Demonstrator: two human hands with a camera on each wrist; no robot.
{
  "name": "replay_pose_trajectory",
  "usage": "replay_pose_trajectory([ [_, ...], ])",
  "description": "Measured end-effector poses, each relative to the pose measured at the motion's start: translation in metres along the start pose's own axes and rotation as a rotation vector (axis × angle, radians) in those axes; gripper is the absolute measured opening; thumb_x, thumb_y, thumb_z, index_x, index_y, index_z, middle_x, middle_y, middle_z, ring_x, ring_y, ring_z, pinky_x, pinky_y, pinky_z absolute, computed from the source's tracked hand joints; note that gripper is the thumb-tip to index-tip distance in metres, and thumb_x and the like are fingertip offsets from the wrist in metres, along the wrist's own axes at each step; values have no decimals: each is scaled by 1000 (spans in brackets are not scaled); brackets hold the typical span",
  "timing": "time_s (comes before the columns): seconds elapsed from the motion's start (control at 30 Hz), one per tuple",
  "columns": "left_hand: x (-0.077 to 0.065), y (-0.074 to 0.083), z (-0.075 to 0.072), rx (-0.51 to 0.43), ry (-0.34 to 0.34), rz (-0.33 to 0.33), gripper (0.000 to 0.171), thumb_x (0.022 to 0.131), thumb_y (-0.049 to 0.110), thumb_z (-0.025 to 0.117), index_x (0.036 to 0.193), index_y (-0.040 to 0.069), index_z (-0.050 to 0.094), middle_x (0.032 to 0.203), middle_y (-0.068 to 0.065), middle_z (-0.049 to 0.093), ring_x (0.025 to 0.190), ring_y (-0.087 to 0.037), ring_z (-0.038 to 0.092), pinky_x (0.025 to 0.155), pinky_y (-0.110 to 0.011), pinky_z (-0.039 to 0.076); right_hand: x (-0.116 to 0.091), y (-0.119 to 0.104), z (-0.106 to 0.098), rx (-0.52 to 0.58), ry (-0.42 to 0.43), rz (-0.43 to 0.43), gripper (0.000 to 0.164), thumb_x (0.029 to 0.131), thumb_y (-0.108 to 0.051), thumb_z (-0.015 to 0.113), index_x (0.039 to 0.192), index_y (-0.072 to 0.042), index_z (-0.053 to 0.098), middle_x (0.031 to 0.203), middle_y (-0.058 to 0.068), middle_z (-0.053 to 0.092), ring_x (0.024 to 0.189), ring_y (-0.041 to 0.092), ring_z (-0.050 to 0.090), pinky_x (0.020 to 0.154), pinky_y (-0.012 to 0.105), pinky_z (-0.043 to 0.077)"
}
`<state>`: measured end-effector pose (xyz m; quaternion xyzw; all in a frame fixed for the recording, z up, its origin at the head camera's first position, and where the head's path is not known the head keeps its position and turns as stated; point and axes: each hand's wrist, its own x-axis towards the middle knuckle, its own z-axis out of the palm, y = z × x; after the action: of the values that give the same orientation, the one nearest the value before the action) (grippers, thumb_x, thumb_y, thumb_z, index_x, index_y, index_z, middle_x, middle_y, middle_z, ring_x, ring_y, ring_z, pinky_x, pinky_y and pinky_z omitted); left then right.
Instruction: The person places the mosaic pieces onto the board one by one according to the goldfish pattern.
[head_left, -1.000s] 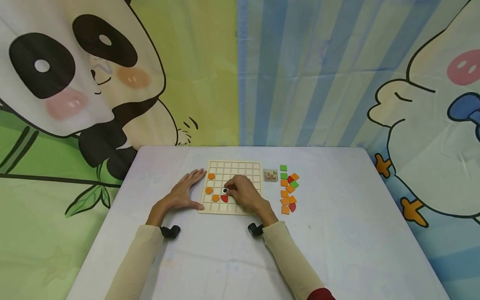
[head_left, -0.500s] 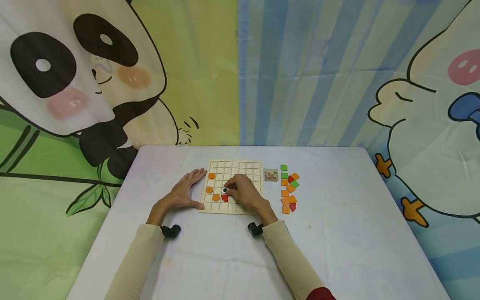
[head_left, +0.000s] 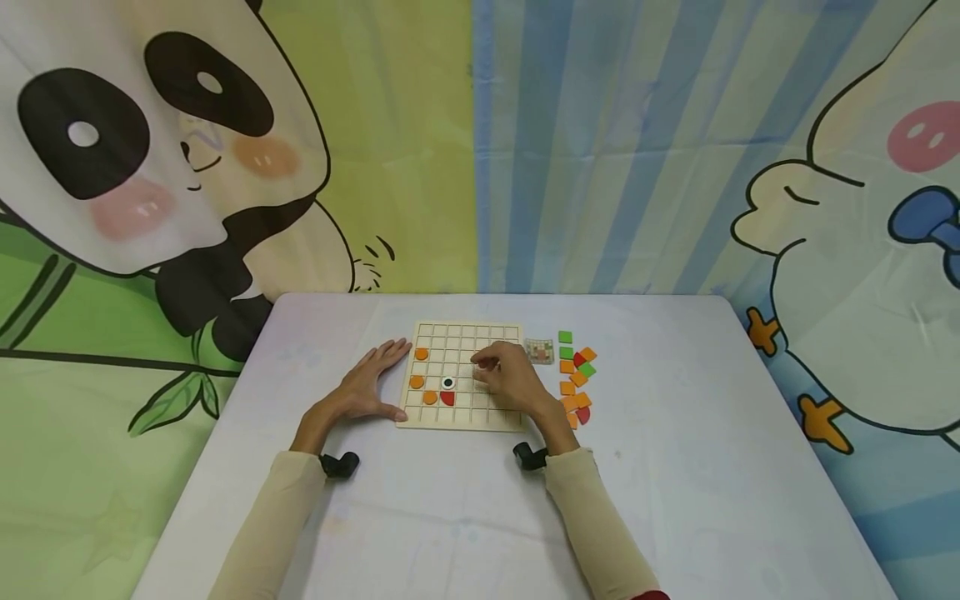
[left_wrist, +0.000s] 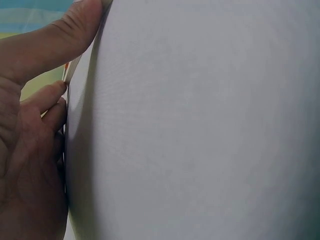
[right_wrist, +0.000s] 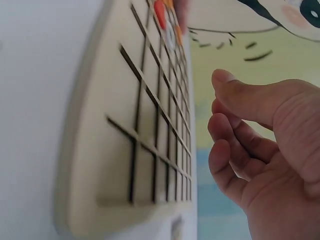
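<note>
- Head view: gridded wooden board [head_left: 459,358] lies flat on white bench [head_left: 675,433].
- Left hand [head_left: 369,385] at board's left edge; fingers spread, fairly straight, thumb at near left corner, fingertips at the edge further up.
- Right hand [head_left: 513,382] above board's right half; fingers loosely curled, gripping nothing. Right wrist view shows them apart from the grid.
- White disc with black centre [head_left: 448,383] on board, left of right hand. Red quarter-round piece [head_left: 447,399] just beside it, on the near side.
- Three orange discs [head_left: 416,382] on board's left part: one near the red piece, two nearer the left edge.
- Small patterned card [head_left: 540,351] just right of board.
- Further right, loose pieces: green squares [head_left: 566,337], orange squares [head_left: 567,367], red pieces [head_left: 583,414]. Right arm partly covers the nearest orange ones.
- Black device [head_left: 341,465] on left wrist, another on right.
- Panda-print cloth [head_left: 405,125] behind bench.
</note>
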<state>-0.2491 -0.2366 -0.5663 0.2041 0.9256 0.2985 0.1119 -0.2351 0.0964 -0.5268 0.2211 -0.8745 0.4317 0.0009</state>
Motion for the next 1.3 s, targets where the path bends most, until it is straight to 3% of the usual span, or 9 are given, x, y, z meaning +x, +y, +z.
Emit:
replay_pose_trajectory([
  [0.37, -1, -2, 0, 13, 6, 15, 142, 63, 53, 104, 175, 15, 25, 184, -15, 20, 171, -47, 13, 136, -75, 12, -32, 28, -66, -27, 112, 120, 26, 93, -3, 85, 118, 5, 82, 111, 19, 82, 93, 28, 75, 84, 41, 64],
  [0.67, -2, 1, 0, 6, 7, -9, 142, 64, 53, 104, 175, 16, 25, 184, -15, 19, 170, -48, 12, 134, -79, 12, -62, 55, -105, -49, 53, 213, 24, 93, 0, 84, 117, 2, 83, 104, 15, 82, 90, 24, 72, 77, 25, 61],
  [0.83, -3, 2, -1, 9, 10, -9, 141, 64, 51, 105, 175, 15, 25, 184, -15, 19, 170, -48, 12, 134, -78, 13, -79, 68, -123, -51, 10, 247, 27, 91, 1, 86, 117, 1, 83, 109, 16, 83, 91, 24, 71, 80, 25, 61],
  [1.1, -2, 1, 0, 2, 5, -24, 141, 63, 53, 104, 176, 19, 25, 185, -14, 18, 170, -49, 12, 132, -82, 14, -97, 83, -133, -26, -67, 240, 32, 84, 18, 80, 112, 3, 84, 107, 18, 84, 89, 25, 72, 78, 23, 62],
  [1.3, -2, 0, 1, 4, 5, -19, 141, 64, 54, 103, 176, 19, 25, 185, -13, 18, 170, -49, 12, 132, -82, 15, -100, 89, -130, -36, -66, 260, 31, 83, 15, 84, 110, 1, 85, 102, 14, 83, 87, 22, 69, 76, 21, 60],
])
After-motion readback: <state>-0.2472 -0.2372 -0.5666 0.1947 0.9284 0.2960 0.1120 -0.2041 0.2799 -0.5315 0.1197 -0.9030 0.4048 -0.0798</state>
